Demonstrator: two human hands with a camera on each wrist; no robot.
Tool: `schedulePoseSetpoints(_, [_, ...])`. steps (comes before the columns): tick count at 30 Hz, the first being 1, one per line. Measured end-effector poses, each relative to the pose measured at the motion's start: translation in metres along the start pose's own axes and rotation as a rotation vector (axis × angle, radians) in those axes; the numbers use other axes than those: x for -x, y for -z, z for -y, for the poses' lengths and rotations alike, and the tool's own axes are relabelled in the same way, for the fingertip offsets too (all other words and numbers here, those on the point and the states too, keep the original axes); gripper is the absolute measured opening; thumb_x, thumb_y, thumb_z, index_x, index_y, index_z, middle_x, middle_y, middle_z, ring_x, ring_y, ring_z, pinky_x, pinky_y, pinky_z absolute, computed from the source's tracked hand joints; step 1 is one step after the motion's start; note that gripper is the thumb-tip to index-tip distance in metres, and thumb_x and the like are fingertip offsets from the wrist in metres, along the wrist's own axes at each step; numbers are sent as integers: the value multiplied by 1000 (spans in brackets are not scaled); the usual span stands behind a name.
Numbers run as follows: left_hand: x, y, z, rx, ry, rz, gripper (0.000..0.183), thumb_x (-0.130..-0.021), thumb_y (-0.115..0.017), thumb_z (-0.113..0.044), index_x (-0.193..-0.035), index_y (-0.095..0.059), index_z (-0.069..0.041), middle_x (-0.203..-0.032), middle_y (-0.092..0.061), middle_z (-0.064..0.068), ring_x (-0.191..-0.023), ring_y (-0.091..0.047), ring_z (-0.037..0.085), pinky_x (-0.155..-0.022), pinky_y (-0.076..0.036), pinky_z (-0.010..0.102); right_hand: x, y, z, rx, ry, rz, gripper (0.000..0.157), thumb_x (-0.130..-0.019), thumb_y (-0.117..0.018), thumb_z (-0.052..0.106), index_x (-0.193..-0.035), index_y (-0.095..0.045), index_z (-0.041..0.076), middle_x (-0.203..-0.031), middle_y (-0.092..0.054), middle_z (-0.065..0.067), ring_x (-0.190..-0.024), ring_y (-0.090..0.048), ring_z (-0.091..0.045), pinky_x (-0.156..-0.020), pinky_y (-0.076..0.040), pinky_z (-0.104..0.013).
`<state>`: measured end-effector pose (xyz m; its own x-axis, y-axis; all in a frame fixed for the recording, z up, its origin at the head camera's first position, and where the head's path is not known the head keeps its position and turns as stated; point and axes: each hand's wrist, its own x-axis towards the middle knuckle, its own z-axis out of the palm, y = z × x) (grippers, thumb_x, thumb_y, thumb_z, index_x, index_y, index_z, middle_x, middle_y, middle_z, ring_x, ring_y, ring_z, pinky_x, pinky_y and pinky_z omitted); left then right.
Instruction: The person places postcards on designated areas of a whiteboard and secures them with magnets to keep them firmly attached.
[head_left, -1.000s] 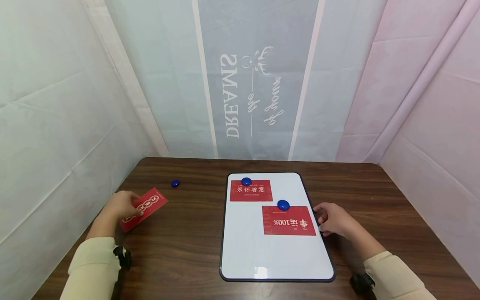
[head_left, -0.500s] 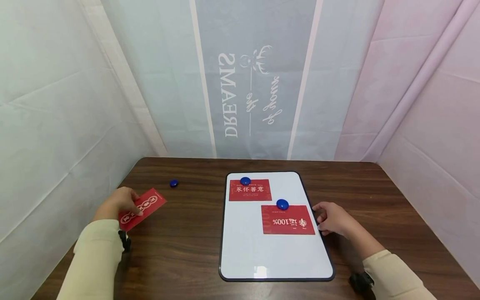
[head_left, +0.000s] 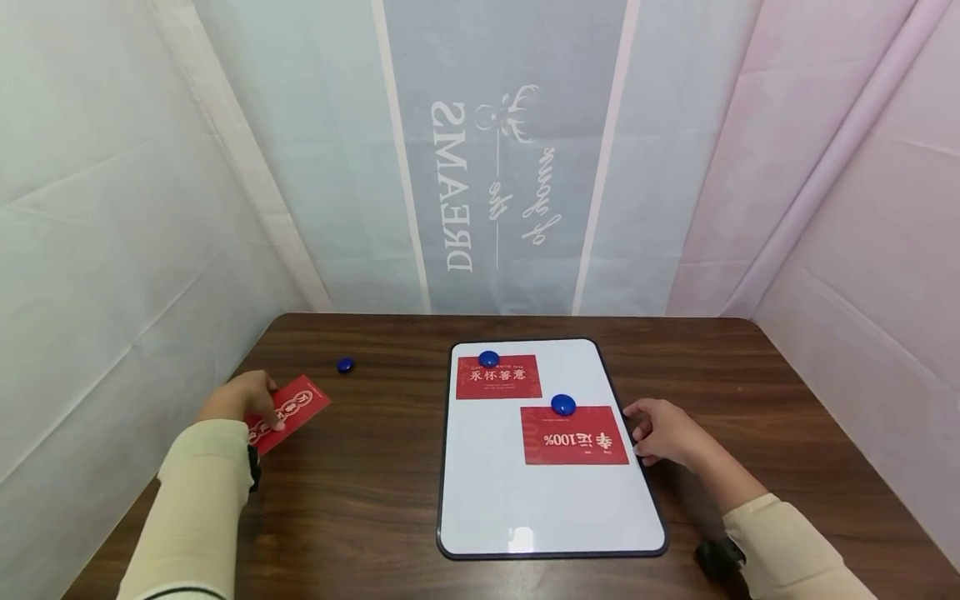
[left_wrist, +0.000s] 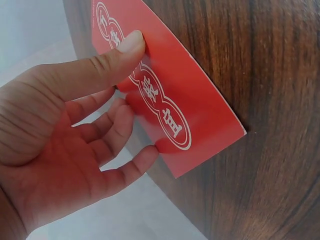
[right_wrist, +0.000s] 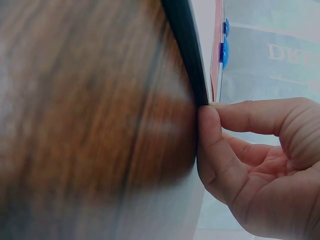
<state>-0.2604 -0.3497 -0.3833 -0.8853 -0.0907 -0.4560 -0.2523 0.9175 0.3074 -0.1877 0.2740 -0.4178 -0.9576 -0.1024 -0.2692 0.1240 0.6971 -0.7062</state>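
Note:
At the table's left side my left hand (head_left: 243, 400) pinches a red card (left_wrist: 185, 95) with gold-white Chinese characters in linked rings. The thumb lies across its printed face, and the other fingers are at its near edge and behind it. To the right, a small whiteboard (head_left: 540, 512) with a dark frame lies on the table. My right hand (head_left: 667, 433) grips its right edge between thumb and fingers, as the right wrist view shows. Two red cards lie on the board: an upper one (head_left: 517, 387) under a blue magnet (head_left: 489, 359), and a lower, upside-down one (head_left: 573, 450) under another blue magnet (head_left: 563, 405).
A loose blue magnet (head_left: 345, 365) rests on the dark wooden table (head_left: 360, 483), beyond the left hand's card. Pale fabric hangings (head_left: 510, 283) close off the back and both sides of the table.
The left forearm has shifted slightly, with the red card still pinched in that hand. The right hand keeps its place at the board's edge. The view has moved a little.

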Motion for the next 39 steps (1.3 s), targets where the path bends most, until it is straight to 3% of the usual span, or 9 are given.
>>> schedulePoseSetpoints(12, [0,0,-2,31,31,-34,75,-61,-93,-19,-113,-49,13,-100,-57,25,-94,-54,39,-80,-51,51,-1,5,0,0,6,6,61,-78,-78,-1,-129,-47,-10,-80,-54,-12,-70,-56,-24,-63,-58,-35])
schedulePoseSetpoints(18, [4,0,-4,8,-6,-66,74,-62,-93,-16,-111,-47,13,-99,-56,26,-94,-54,39,-82,-50,52,-2,3,-1,-2,2,3,61,-77,-78,-1,-130,-47,-9,-80,-54,-11,-70,-56,-23,-63,-58,-34])
schedulePoseSetpoints(26, [4,-7,-9,-46,-107,-89,81,-56,-95,-22,-114,-49,10,-98,-58,24,-93,-54,38,-81,-51,53,0,2,-1,7,5,-1,63,-76,-80,1,-129,-47,-10,-81,-54,-11,-70,-56,-23,-62,-58,-35])
schedulePoseSetpoints(29, [4,-12,-15,-44,-142,-111,71,-59,-93,-12,-112,-51,8,-98,-58,23,-92,-54,37,-80,-51,52,0,1,0,16,1,2,63,-76,-80,1,-129,-47,-10,-80,-54,-11,-70,-56,-23,-62,-58,-34])
schedulePoseSetpoints(34, [5,-16,-28,-56,-188,-134,44,-68,-76,10,-107,-56,4,-98,-59,22,-89,-54,35,-79,-51,51,-1,1,0,21,-4,5,62,-77,-79,0,-129,-47,-10,-80,-54,-11,-70,-56,-23,-61,-58,-34])
schedulePoseSetpoints(39, [6,-16,-40,-61,-237,-135,31,-73,-64,18,-98,-61,0,-93,-60,18,-85,-54,31,-72,-51,42,0,1,2,19,-3,4,62,-77,-80,1,-129,-48,-10,-80,-54,-11,-70,-56,-23,-62,-58,-34])
